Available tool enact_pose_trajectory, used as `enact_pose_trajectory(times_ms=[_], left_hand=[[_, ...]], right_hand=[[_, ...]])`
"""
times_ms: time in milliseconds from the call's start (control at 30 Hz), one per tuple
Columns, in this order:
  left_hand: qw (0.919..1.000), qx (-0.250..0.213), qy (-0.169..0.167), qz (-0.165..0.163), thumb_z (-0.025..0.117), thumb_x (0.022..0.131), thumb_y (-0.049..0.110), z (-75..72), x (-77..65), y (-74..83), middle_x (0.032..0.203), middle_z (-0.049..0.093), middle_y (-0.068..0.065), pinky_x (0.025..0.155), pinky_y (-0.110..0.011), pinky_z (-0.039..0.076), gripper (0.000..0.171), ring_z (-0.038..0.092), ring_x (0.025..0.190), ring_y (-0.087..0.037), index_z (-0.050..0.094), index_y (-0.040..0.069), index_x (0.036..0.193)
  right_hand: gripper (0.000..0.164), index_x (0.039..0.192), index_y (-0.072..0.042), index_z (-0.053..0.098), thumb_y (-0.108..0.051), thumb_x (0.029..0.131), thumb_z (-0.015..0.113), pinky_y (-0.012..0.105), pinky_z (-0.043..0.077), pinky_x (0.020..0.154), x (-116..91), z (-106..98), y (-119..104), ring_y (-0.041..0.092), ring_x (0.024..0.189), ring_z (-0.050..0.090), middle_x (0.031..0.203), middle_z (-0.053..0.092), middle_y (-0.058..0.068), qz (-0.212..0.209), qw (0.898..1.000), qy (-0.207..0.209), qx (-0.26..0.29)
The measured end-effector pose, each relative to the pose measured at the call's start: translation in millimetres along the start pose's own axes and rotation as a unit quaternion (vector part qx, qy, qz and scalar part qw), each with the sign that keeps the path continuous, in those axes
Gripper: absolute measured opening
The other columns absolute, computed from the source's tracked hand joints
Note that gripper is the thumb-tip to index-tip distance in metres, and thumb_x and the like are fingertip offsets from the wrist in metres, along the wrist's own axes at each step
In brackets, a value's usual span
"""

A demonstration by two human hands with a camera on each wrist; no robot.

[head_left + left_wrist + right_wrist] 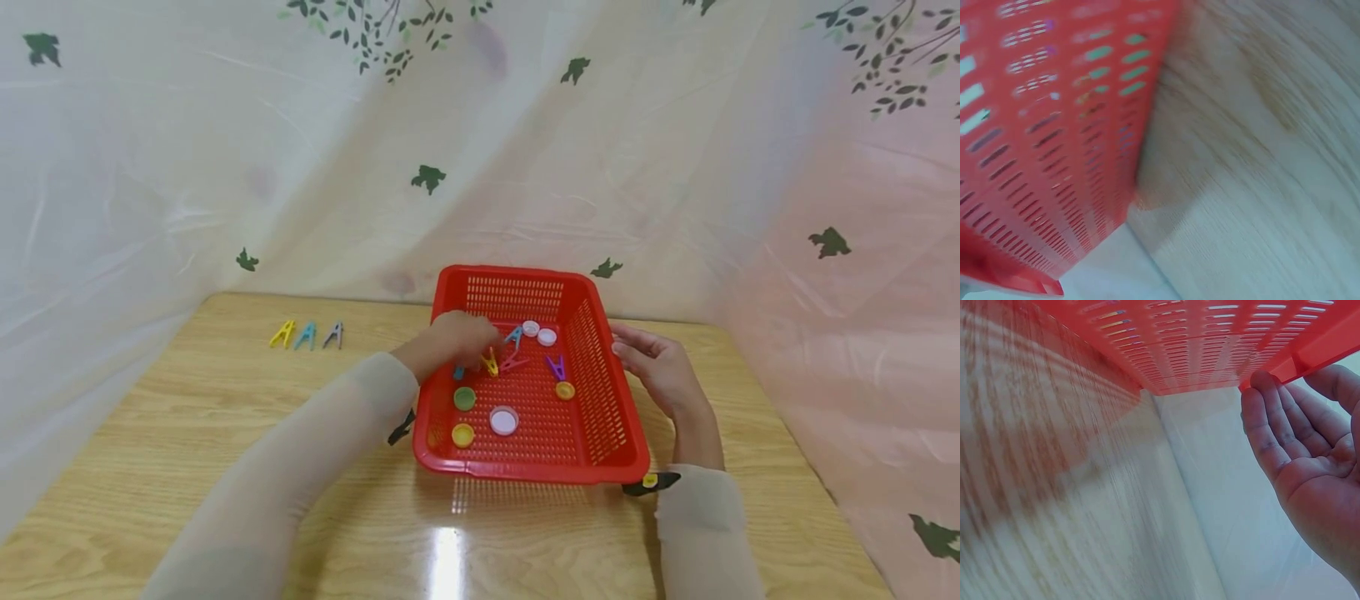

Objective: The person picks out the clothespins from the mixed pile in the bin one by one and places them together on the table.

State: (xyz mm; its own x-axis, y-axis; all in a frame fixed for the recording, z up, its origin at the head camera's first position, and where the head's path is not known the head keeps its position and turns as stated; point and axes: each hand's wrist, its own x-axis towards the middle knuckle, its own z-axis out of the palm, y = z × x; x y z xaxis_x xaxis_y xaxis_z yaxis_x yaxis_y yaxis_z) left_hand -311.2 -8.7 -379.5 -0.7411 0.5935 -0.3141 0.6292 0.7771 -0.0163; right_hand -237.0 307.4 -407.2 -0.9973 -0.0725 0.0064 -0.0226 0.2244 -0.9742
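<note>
Red basket [525,473]: in the head view it stands near the middle of the worktop's [570,550] back edge, its high sides likely meant to hold small pieces within your reach.
Left hand [468,335]: it dips inside over the basket's left rim, near a yellow clothespin [491,363]; your fingertips are hidden, so I cannot tell whether they pinch anything.
Back left corner: a blue clothespin [306,336] and a grey clothespin [334,335] lie spaced apart there, probably to sit separate from the rest.
Slotted side: the left wrist view shows only basket and worktop clearly, not your fingers.
Right hand [1310,450]: in the right wrist view your fingers extend loosely, tips at the rim, seemingly steadying it without gripping.
</note>
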Motion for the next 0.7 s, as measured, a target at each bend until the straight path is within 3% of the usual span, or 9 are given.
enact_pose_trajectory(times_ms=[133,400,700], left_hand=[[0.9990,0.044,0.012,0.002,0.077,0.093,0.026,4.2,2.4,3.3,0.115,0.070,0.004,0.092,-0.037,0.053,0.032,0.060,0.094,-0.016,0.072,0.029,0.125],[0.9987,0.040,0.029,0.010,0.075,0.094,0.030,4.2,3.8,5.0,0.108,0.071,0.005,0.091,-0.035,0.054,0.023,0.061,0.091,-0.015,0.075,0.026,0.117],[0.9985,-0.016,0.047,0.022,0.078,0.092,0.029,1.7,6.7,1.5,0.119,0.066,0.005,0.099,-0.038,0.051,0.029,0.060,0.108,-0.015,0.075,0.027,0.121]], right_hand=[[0.056,0.147,-0.007,0.056,-0.035,0.099,0.067,0.026,0.054,0.094,-0.7,0.2,-0.5,0.011,0.112,0.068,0.134,0.067,0.001,0.004,1.000,0.006,-0.001],[0.056,0.147,-0.007,0.056,-0.036,0.100,0.066,0.027,0.053,0.096,-1.3,1.9,0.5,0.012,0.114,0.068,0.138,0.065,0.004,-0.005,1.000,0.004,-0.011],[0.056,0.147,-0.008,0.056,-0.036,0.100,0.066,0.027,0.053,0.097,-1.3,2.2,0.8,0.012,0.114,0.068,0.138,0.065,0.005,-0.005,1.000,0.005,-0.013]])
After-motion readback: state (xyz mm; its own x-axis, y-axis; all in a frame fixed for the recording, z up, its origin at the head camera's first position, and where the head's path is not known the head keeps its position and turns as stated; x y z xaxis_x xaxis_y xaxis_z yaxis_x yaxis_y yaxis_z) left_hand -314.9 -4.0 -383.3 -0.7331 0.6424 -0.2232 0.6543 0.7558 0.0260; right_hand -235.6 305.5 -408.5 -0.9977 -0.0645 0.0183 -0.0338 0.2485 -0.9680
